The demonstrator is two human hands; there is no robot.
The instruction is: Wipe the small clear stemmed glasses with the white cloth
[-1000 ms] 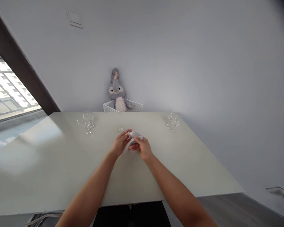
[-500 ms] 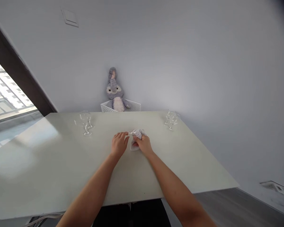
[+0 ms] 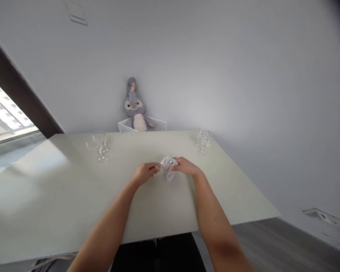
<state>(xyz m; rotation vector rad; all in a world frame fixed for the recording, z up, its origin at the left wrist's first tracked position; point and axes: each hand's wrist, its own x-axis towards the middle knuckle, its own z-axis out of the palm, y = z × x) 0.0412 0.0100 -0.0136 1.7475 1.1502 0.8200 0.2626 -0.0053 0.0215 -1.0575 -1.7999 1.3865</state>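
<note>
Moved: right hand [image 3: 186, 166] has swung out to the cloth's right side with its wrist bent, and left hand [image 3: 145, 172] has closed in on the opposite end; half a second ago its fingers lay flatter and looser.
Cloth: one, white, bunched [image 3: 169, 162], held between both hands just above the middle of the table [image 3: 87, 211], a loose fold hanging toward the near edge.
Held glass: one, a small clear part [image 3: 158, 166] showing at the cloth's left end; the rest seems hidden by the fabric.
Standing glasses: four as far as can be told, two on the left [image 3: 100, 146] and two on the right [image 3: 203, 141], each pair overlapping in view, well apart from the hands.
Left grip: thumb and fingertips pinch the clear part, palm turned down.
Right grip: thumb presses the cloth's near face; the other fingers are mostly hidden behind it.
Arms: both bare, reaching forward from the near edge.
Behind table: one grey plush toy [image 3: 136, 108] in one white perforated basket [image 3: 160, 125], against the wall [image 3: 243, 94].
Wall plate: one, upper left [image 3: 76, 12].
</note>
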